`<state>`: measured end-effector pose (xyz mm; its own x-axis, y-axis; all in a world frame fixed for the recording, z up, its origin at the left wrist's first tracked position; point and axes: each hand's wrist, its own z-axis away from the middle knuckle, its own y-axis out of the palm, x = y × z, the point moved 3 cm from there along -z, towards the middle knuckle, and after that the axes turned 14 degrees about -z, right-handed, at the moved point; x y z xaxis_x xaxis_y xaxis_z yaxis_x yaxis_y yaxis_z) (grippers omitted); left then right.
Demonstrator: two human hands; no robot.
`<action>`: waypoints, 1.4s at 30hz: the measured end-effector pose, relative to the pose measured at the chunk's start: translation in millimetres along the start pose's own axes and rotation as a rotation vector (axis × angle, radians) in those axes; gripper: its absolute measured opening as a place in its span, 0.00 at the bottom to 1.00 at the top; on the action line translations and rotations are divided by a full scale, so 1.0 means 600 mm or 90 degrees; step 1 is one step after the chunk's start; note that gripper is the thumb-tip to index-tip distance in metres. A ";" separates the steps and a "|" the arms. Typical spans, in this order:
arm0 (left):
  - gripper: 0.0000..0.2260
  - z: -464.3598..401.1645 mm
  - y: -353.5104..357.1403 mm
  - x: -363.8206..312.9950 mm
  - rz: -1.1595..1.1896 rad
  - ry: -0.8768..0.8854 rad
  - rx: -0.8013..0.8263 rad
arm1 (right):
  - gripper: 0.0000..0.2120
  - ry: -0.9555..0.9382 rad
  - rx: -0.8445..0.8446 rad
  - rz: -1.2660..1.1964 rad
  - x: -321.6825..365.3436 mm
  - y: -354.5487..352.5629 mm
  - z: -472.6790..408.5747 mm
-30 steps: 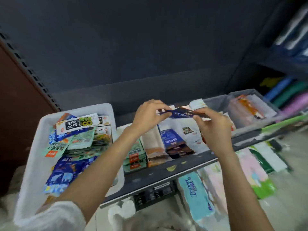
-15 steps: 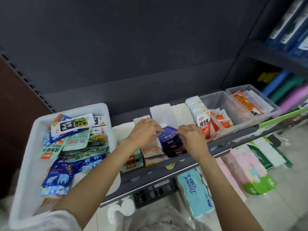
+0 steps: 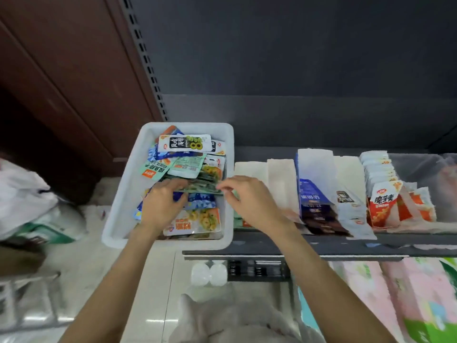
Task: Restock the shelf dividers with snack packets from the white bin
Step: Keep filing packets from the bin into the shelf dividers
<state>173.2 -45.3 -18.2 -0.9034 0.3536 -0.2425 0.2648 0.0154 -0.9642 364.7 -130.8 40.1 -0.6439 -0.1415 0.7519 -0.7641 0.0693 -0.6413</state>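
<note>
Hidden under the left hand (image 3: 164,203): the middle of the packet pile in the white bin (image 3: 123,194), fingertips lost among green packets (image 3: 205,185), grip not readable. Behind the right hand (image 3: 249,201): the front of the leftmost shelf dividers (image 3: 249,168), contents unseen. Cut off at the right edge: clear bin (image 3: 425,169); blurred beyond reading: the white bag (image 3: 22,194) at left and the pink packs (image 3: 385,293) below.

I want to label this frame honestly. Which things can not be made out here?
Head view only:
- Packets under the left hand in the white bin: covered by it.
- Right hand fingertips: motion blur, grip unclear.
- Clear bin: cut off by the right edge.
- Small print on packets: too small.
</note>
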 end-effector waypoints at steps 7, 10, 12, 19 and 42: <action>0.30 0.008 0.026 0.099 -0.190 -0.165 0.213 | 0.30 0.083 0.270 0.268 -0.016 0.185 -0.076; 0.32 0.011 0.026 0.102 -0.151 -0.184 0.211 | 0.31 0.107 0.270 0.312 -0.026 0.209 -0.081; 0.31 0.010 0.015 0.103 -0.121 -0.187 0.196 | 0.31 0.104 0.264 0.305 -0.027 0.210 -0.082; 0.05 0.048 -0.066 0.098 0.233 -0.182 0.163 | 0.24 0.137 0.183 -0.022 -0.009 0.165 -0.082; 0.06 -0.048 -0.071 -0.332 0.126 0.420 -0.193 | 0.03 0.033 -0.541 0.165 -0.051 -0.244 0.186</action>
<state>351.7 -89.3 74.6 -0.4651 0.8620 -0.2015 0.5690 0.1167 -0.8140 501.0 -247.1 93.9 -0.7859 0.0242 0.6179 -0.3512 0.8050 -0.4782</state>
